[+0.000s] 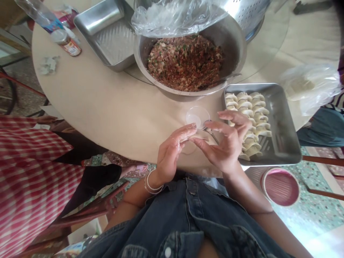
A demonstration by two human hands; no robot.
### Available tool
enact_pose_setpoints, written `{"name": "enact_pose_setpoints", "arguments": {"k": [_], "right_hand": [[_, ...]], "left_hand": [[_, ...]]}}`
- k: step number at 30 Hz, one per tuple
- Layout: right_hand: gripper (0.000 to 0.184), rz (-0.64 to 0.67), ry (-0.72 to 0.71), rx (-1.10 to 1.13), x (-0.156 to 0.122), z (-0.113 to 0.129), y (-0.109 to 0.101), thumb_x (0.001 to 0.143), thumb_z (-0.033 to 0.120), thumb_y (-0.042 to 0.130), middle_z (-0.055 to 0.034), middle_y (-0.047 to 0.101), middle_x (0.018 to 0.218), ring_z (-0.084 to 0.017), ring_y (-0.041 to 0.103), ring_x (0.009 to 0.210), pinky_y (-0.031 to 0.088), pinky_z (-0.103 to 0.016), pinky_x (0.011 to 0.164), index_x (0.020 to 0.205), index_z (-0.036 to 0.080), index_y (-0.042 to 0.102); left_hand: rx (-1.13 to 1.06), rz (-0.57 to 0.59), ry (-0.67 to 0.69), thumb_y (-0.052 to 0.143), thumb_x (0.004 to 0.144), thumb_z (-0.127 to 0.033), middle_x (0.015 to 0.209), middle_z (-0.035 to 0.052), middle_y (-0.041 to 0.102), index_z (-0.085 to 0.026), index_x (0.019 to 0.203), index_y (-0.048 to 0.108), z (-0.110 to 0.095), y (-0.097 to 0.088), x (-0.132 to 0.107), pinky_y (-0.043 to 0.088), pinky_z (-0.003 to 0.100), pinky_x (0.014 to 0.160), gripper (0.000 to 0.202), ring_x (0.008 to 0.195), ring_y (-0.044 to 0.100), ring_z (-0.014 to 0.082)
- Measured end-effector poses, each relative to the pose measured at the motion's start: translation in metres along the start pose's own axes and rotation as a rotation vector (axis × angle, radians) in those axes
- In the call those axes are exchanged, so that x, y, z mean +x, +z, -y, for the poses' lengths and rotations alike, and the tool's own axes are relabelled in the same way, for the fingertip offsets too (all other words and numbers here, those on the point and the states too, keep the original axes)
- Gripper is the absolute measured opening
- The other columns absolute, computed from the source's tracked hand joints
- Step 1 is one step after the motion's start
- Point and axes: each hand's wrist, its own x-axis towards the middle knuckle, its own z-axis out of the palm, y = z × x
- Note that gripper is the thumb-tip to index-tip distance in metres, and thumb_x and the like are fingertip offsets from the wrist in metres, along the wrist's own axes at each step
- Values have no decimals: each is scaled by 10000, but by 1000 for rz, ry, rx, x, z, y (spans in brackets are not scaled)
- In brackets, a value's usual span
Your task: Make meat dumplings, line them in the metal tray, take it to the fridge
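1. Head view: the left hand (170,154) is above the desk (107,100) by its near edge, fingers together and almost straight in a loose cup, whitened at the fingertips.
2. The right hand (227,139) is spread wide, its thumb reaching across to the left fingertips, its other fingers raised well apart from it.
3. A thin pale piece (200,137), perhaps dough, shows edge-on at the left fingertips and right thumb, over the desk's near edge; at this angle I cannot tell which hand bears it, or how firmly.
4. Beyond the hands, a small clear bowl (197,116) sits between the near edge and the large bowl (243,50) of minced filling (185,64). Toward the desk's right edge, folded dumplings (259,114) line the left side of a tray (282,143).
5. To handle the piece well, I'd support it from beneath, press lightly and evenly, and avoid stretching its middle, where it could tear.
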Motion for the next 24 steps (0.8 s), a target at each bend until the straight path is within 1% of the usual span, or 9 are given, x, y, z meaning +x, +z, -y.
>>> {"name": "enact_pose_setpoints", "arguments": {"k": [2,4,7,9,12,15,17,20,24], "right_hand": [[261,94,-4,-36,2,-1,-1,835,394,683,-69,513,1184,-269,518,1147,433,-469,973,1091,346,686],[141,159,-10,-67,3,-1,-2,853,392,665,-50,546,1153,-259,527,1145,432,-469,963,972,368,737],[88,107,20,7,4,0,0,851,340,677,-37,571,1012,-242,540,1117,427,-469,969,876,359,759],[76,40,67,91,4,0,3,844,325,688,-31,568,952,-230,544,1097,433,-461,972,876,340,756],[100,-4,96,193,4,0,7,840,320,696,-10,602,900,-208,576,1036,445,-440,943,924,339,747],[316,14,44,256,5,1,10,809,301,738,14,652,887,-198,603,975,434,-434,903,1116,357,690],[386,50,4,245,6,1,9,789,283,760,26,665,902,-195,598,966,410,-433,895,1152,374,666],[293,77,-54,176,7,1,7,795,261,756,40,650,915,-195,583,981,367,-433,900,1046,397,691],[184,91,-127,75,8,1,3,829,290,717,3,600,1022,-226,547,1068,354,-452,921,994,365,684]], "left_hand": [[-30,-29,-25,437,975,-380,1300,66,650,-244,1134,706,-2,0,0,440,360,1049,342,1263,553,242],[-89,-39,-48,472,963,-398,1286,59,659,-284,1217,629,-4,1,1,435,394,1047,319,1248,570,247],[-162,-18,-62,499,956,-367,1366,61,604,-318,1336,489,-1,3,0,387,437,1103,383,1320,512,248],[-138,11,-72,542,933,-315,1485,47,491,-321,1376,453,4,5,-1,319,419,1167,452,1408,406,237],[-80,123,-44,619,872,-304,1588,5,329,-358,1449,364,13,8,-5,240,428,1225,633,1482,267,245],[-49,193,-4,625,858,-381,1567,24,348,-374,1502,241,17,10,-7,254,495,1224,751,1471,291,280],[-17,206,13,598,880,-400,1550,38,363,-369,1517,191,18,10,-6,261,504,1222,757,1472,287,291],[19,249,104,572,916,-387,1568,22,332,-387,1524,150,18,8,-3,271,503,1215,740,1489,238,297],[93,237,140,574,930,-315,1602,6,282,-404,1536,73,18,3,-3,335,520,1184,792,1468,290,299]]}}
